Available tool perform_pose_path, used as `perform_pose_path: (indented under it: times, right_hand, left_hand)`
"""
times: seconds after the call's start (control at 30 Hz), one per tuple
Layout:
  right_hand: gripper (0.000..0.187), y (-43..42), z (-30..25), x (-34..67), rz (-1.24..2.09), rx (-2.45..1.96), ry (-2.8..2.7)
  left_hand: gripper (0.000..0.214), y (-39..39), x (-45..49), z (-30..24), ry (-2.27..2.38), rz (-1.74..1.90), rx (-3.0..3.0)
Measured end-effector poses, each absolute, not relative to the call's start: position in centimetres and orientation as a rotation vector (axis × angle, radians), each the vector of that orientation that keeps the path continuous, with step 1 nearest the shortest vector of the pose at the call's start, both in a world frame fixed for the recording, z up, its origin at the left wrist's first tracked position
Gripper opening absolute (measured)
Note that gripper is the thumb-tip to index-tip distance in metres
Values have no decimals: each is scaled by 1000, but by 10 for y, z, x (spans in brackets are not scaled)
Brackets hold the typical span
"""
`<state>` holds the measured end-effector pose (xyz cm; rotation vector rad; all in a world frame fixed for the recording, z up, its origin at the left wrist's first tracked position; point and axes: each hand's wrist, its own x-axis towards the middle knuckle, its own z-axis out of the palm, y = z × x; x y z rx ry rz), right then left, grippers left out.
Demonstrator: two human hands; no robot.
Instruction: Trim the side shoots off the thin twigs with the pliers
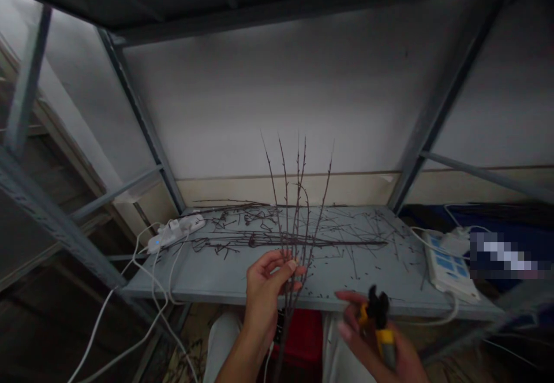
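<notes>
My left hand [266,290] pinches a bunch of thin, bare, dark twigs [296,198] and holds it upright over the front edge of a grey shelf board [208,279]. The twig tips fan out against the white wall. My right hand [374,342] is lower and to the right, wrapped round small cutters with yellow handles and black jaws [378,314]. The cutters are a hand's width right of the twig stems and do not touch them.
Long twigs and several short cut bits [277,233] lie scattered over the board. A white power strip [175,232] with trailing cables sits at the left, another white-and-blue strip [448,265] at the right. Grey metal rack posts frame the shelf. A red bin [305,337] stands below.
</notes>
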<state>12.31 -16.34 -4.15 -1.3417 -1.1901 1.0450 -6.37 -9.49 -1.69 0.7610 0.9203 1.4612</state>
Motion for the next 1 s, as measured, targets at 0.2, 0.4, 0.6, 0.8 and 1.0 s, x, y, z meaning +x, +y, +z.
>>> perform_pose_path:
  times: [0.2,0.4,0.6,0.8,1.0]
  right_hand:
    - [25,-102,43,106,548,-1258,-1671]
    - [9,-77,56,83,635,-1173,-1703]
    - [20,-74,53,81,830,-1136,-1600]
    - [9,-75,51,81,829,-1134,-1630]
    - [13,-73,51,83,929,-1087,-1571]
  left_hand:
    - [35,-103,-57,2,845,1455,798]
    - [38,-110,-58,13,859,1494,794]
    - [31,-106,-60,6,840,1494,797]
    - [31,-99,-55,4,854,1504,832]
    - [31,-99,-49,4,852,1541,828]
